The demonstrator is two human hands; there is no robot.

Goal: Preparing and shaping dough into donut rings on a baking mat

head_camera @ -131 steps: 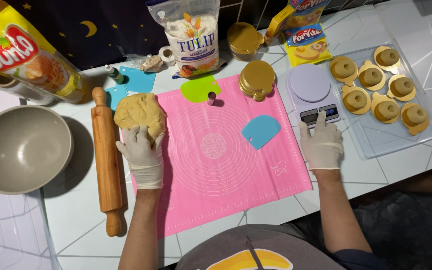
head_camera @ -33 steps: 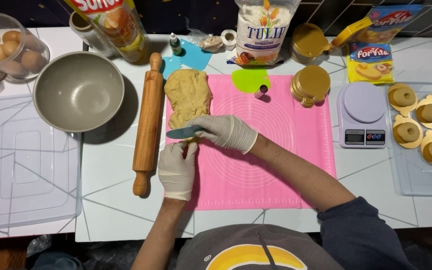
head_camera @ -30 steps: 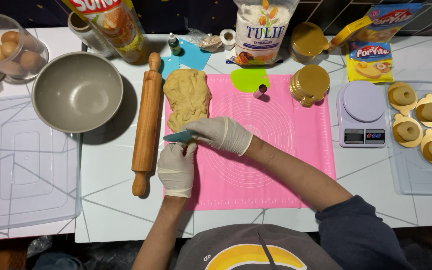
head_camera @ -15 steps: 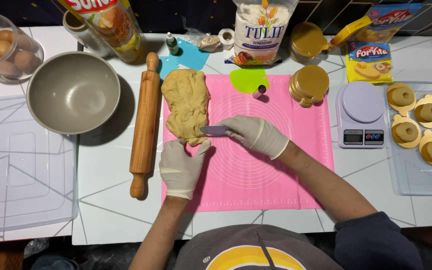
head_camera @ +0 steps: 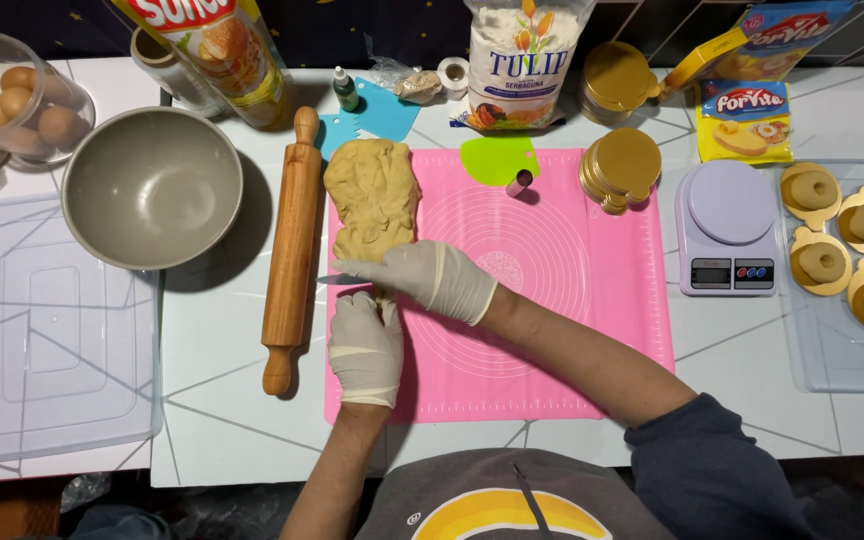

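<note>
Gloved right hand (head_camera: 422, 278) lies across the near end of a dough (head_camera: 373, 198) slab on a pink mat (head_camera: 572, 300), fingers closed on a thin scraper (head_camera: 337, 281) w/ only its tip showing. Gloved left hand (head_camera: 365, 345) sits just below, fingers curled against the dough's near edge; can't tell if it grips anything. Grey bowl (head_camera: 152, 187) to the left holds nothing. Glass jar (head_camera: 12, 100) at far left holds eggs. Clear tray (head_camera: 842, 330) at right holds round pastries on gold cards. Rolling pin (head_camera: 292, 250) lies between bowl & dough. Flour bag (head_camera: 524, 60), gold discs (head_camera: 624, 168) & scale (head_camera: 730, 228) stand on the counter (head_camera: 222, 420) beyond.
</note>
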